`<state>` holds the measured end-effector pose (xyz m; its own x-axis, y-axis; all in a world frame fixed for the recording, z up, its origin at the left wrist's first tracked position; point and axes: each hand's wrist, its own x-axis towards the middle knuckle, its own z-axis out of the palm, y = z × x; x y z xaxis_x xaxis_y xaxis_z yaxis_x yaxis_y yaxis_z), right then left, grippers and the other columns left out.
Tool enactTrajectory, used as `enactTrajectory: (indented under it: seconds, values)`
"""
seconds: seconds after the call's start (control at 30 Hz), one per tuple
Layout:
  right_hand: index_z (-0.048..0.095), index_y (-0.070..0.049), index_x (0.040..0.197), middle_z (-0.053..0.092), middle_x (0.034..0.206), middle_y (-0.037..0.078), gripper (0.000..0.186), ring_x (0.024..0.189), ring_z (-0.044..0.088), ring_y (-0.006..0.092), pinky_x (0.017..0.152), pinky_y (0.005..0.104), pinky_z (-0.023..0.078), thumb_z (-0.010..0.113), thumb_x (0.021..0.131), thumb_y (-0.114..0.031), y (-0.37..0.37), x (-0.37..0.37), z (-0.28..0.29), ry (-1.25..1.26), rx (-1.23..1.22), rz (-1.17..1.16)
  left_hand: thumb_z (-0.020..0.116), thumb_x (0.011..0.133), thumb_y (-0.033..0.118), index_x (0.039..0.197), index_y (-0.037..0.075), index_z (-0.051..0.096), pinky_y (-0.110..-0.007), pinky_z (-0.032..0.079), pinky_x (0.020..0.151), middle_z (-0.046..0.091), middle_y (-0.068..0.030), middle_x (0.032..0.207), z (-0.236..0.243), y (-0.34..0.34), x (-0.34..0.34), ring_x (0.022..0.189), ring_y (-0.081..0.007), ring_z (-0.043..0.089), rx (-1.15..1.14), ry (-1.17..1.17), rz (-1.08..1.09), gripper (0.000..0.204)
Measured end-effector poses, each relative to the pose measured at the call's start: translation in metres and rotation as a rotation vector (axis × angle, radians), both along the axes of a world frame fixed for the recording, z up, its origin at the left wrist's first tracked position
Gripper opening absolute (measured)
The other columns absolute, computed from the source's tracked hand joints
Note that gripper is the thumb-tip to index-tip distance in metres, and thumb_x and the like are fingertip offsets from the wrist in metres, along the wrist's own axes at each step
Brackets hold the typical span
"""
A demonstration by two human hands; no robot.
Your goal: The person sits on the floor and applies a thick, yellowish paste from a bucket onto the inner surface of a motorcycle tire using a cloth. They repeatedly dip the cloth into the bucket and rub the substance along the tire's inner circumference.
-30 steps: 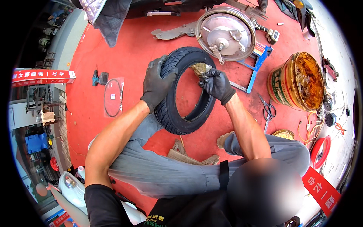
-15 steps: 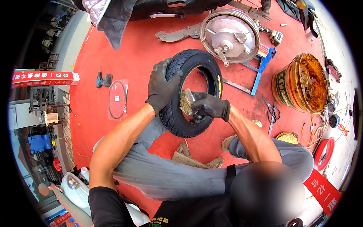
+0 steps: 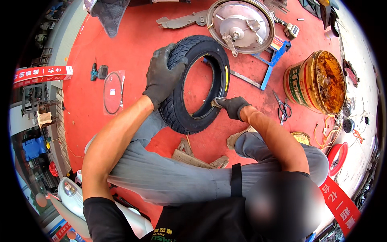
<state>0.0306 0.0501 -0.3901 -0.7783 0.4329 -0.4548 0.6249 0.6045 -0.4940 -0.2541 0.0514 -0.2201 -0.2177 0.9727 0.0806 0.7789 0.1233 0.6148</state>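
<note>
A black tyre [image 3: 187,123] stands tilted between my legs. My left hand [image 3: 165,76], in a dark grey glove, grips its upper left tread, fingers curled over it. My right hand [image 3: 231,107], in a matching glove, is closed on a greasy crumpled wad [image 3: 217,103] at the tyre's right inner edge; much of the wad is hidden. To the right stands a large tub of amber grease [image 3: 298,80] with a smeared rim.
A silver wheel hub [image 3: 250,36] rests by a blue metal frame [image 3: 267,78] beyond the tyre. Scissors [image 3: 284,111], cables and a red ring [image 3: 338,157] lie right. A drill [image 3: 96,73] and bagged belt [image 3: 113,90] are left. A wooden block [image 3: 189,159] lies near my legs.
My right hand with the wad has moved from the top inner edge, down through the opening, to the right side. My left hand and the tyre shift slightly up and left in view.
</note>
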Motion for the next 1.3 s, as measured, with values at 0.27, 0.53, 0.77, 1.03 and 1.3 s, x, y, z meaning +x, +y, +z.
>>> enactTrajectory:
  seconds: [0.27,0.53,0.77,1.03,1.3]
  values:
    - [0.058,-0.034,0.142,0.072,0.124,0.008,0.058,0.090,0.074,0.0336,0.075,0.0480,0.059,0.052,0.094,-0.002,0.102,0.000,0.037,0.160,0.526,-0.007,0.073,0.091,0.039,0.144,0.001,0.055,-0.044,0.045,0.111,0.055,-0.0227,0.140,-0.004,-0.006,-0.005,0.131,-0.0362,0.055,0.037,0.041,-0.009,0.067]
    - [0.053,-0.040,0.148,0.073,0.113,0.009,0.067,0.085,0.073,0.0332,0.072,0.0445,0.058,0.051,0.094,-0.001,0.116,-0.004,0.015,0.068,0.645,0.098,0.072,0.092,0.040,0.143,0.002,0.057,-0.044,0.046,0.109,0.057,-0.0213,0.138,-0.011,-0.007,-0.003,0.128,-0.0360,0.057,0.078,0.035,-0.044,0.065]
    - [0.038,-0.033,0.159,0.070,0.128,0.010,0.080,0.098,0.073,0.0352,0.081,0.0446,0.059,0.052,0.088,0.000,0.005,0.023,-0.062,0.246,0.123,-0.030,0.071,0.093,0.042,0.143,-0.001,0.057,-0.042,0.044,0.111,0.058,-0.0213,0.139,-0.018,0.001,-0.014,0.131,-0.0340,0.057,0.080,0.051,-0.063,0.068]
    - [0.021,-0.023,0.165,0.070,0.104,0.017,0.081,0.084,0.070,0.0332,0.076,0.0471,0.056,0.051,0.092,-0.005,-0.074,-0.039,-0.050,0.468,-0.443,0.031,0.071,0.092,0.042,0.142,-0.001,0.058,-0.042,0.044,0.111,0.058,-0.0222,0.139,-0.024,0.008,-0.017,0.131,-0.0346,0.057,0.094,0.070,-0.082,0.067]
    - [0.054,-0.004,0.133,0.067,0.095,0.009,0.043,0.072,0.072,0.0185,0.065,0.0342,0.062,0.062,0.090,-0.002,-0.035,-0.077,0.067,0.549,-1.614,-0.466,0.072,0.089,0.039,0.135,0.000,0.059,-0.049,0.049,0.103,0.062,-0.0266,0.128,-0.006,0.001,-0.011,0.119,-0.0419,0.061,0.085,0.027,-0.046,0.062]
